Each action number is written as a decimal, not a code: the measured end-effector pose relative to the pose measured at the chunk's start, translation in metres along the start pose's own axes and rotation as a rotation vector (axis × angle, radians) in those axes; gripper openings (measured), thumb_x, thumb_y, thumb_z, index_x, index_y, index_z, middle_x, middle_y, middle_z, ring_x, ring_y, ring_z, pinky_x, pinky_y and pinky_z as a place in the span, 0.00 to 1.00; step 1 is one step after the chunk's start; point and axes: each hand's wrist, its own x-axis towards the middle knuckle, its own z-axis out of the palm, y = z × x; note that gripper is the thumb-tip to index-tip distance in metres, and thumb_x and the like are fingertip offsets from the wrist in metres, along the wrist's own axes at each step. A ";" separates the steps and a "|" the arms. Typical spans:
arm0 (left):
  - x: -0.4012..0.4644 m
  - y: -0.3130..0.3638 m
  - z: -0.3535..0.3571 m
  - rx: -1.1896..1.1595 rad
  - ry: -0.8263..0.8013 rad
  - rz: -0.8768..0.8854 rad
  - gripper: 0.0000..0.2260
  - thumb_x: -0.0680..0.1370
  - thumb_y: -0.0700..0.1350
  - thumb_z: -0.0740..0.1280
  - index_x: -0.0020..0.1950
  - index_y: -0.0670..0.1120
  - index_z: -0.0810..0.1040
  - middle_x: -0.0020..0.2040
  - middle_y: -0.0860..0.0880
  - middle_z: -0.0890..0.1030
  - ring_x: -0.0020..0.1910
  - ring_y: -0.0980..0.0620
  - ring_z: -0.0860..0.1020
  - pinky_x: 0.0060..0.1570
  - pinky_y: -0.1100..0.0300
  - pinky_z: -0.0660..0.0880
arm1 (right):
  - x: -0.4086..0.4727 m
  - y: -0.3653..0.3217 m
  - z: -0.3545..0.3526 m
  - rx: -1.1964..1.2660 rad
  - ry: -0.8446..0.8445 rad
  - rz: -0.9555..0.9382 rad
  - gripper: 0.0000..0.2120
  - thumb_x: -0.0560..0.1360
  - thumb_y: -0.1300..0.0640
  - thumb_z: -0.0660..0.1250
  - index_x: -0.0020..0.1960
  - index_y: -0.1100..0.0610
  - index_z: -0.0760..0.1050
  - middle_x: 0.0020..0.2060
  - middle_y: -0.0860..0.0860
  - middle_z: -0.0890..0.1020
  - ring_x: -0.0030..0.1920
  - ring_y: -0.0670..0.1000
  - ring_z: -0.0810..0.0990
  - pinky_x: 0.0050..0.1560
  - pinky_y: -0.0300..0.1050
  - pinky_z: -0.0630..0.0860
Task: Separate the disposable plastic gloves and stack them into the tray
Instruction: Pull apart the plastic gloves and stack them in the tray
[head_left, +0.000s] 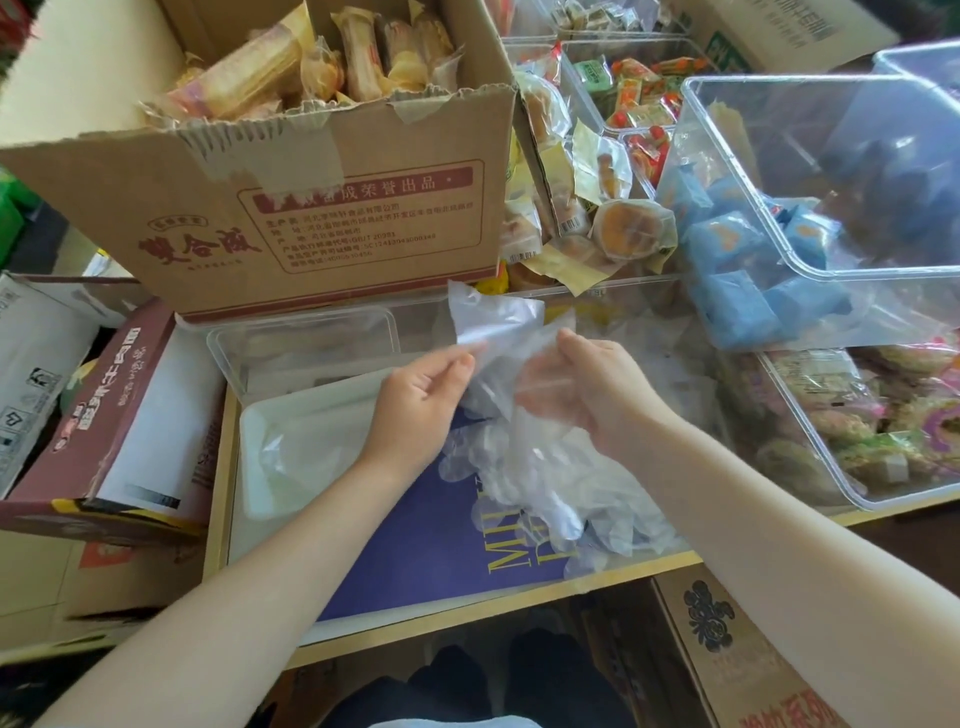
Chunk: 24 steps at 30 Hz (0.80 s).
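A thin clear plastic glove is held up between both hands above the table. My left hand pinches its left edge with thumb and forefinger. My right hand grips the glove's other side, with film draped over the palm. Below the hands a loose heap of clear gloves lies on a purple board. The white tray sits to the left of the heap, under my left wrist, with some clear film lying in it.
A clear lidded container stands behind the tray. A cardboard box of wrapped snacks is at the back left. Clear bins of packaged snacks crowd the right side. A maroon carton leans at the left.
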 end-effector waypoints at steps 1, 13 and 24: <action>-0.003 0.000 0.002 0.023 -0.028 0.013 0.10 0.78 0.45 0.62 0.54 0.57 0.79 0.53 0.59 0.81 0.57 0.60 0.78 0.61 0.62 0.72 | -0.001 0.003 0.005 0.016 -0.007 -0.023 0.16 0.81 0.57 0.55 0.41 0.61 0.77 0.38 0.59 0.83 0.41 0.61 0.83 0.42 0.53 0.81; -0.020 0.007 -0.005 0.141 -0.011 0.040 0.11 0.80 0.41 0.61 0.58 0.47 0.80 0.54 0.56 0.82 0.55 0.64 0.77 0.52 0.75 0.70 | -0.013 0.014 0.020 -0.092 0.212 -0.306 0.03 0.75 0.63 0.62 0.44 0.62 0.71 0.29 0.53 0.72 0.21 0.44 0.69 0.23 0.37 0.67; -0.029 0.006 0.001 -0.114 -0.216 0.042 0.22 0.76 0.65 0.59 0.62 0.53 0.75 0.60 0.56 0.79 0.64 0.58 0.74 0.62 0.64 0.69 | -0.025 0.009 0.031 0.451 0.020 -0.050 0.05 0.78 0.66 0.60 0.43 0.62 0.70 0.32 0.58 0.79 0.33 0.52 0.83 0.39 0.40 0.82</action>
